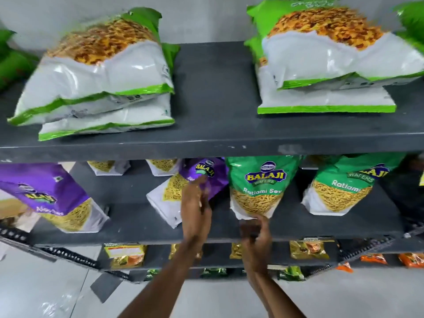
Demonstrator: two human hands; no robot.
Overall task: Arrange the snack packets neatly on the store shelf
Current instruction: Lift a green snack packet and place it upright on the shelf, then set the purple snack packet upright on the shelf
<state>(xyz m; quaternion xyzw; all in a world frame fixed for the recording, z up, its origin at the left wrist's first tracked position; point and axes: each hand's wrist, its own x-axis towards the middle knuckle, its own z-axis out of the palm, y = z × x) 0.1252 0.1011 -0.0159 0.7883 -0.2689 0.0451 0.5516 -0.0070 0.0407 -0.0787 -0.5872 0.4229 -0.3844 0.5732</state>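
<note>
Snack packets of glossy, crinkled film sit on three dark grey, matt shelves, and we note the following. On the middle shelf (137,228) a green Ratlami Sev pouch (259,187) stands upright, its lower half printed with thin yellow strands above a white base. Our right hand (255,235) meets that base, fingers curled around the bottom edge in a light pinch. Just beside it, to the left, a purple pouch (195,180) leans tilted, white at its lower corner. Our left hand (195,210) lies flat against its right side, fingers extended and held together, not gripping. A second green pouch (341,189) stands further right, and another purple pouch (52,193) leans at far left, well apart from the hands. On the top shelf (213,92) two stacks of pillow-shaped white bags edged in green lie flat: the left stack (98,83) skewed, the right stack (328,65) squarer. Below, the bottom shelf (160,260) carries small gold sachets (125,254) and orange sachets (374,258); their print is too blurred to read.
</note>
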